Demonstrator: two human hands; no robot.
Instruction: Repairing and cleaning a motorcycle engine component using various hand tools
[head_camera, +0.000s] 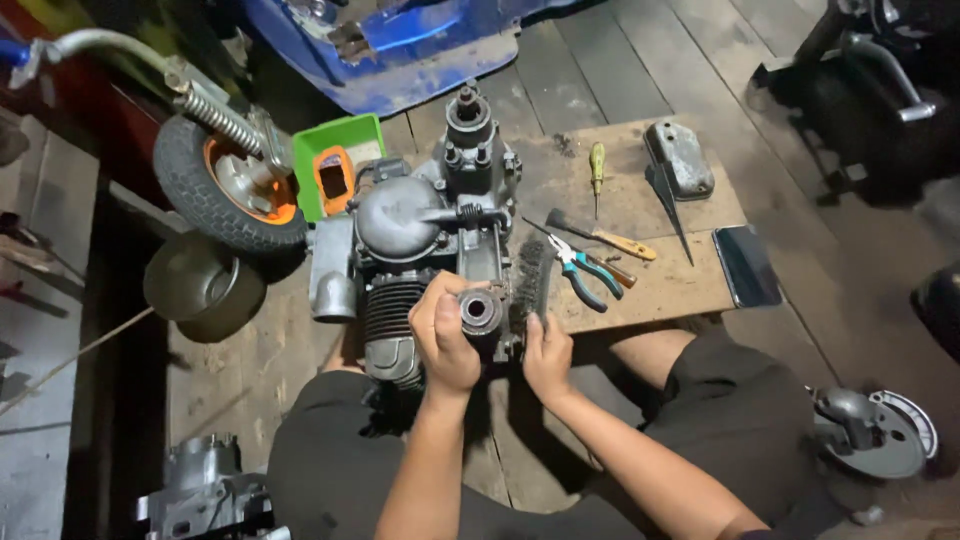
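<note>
A grey small engine (420, 235) lies on the wooden floor in front of my knees. My left hand (443, 335) grips a dark round engine part (482, 311) with a hole in its middle, at the engine's near end. My right hand (547, 357) holds the handle of a wire brush (531, 280), whose bristles rest against the right side of that part.
A wooden board (655, 280) to the right carries blue-handled pliers (583, 272), a paintbrush (598, 235), a screwdriver (597, 172), a metal cover (680, 158) and a phone (746, 265). A small wheel (228, 185), green tray (335, 165) and round pot (203, 285) sit left.
</note>
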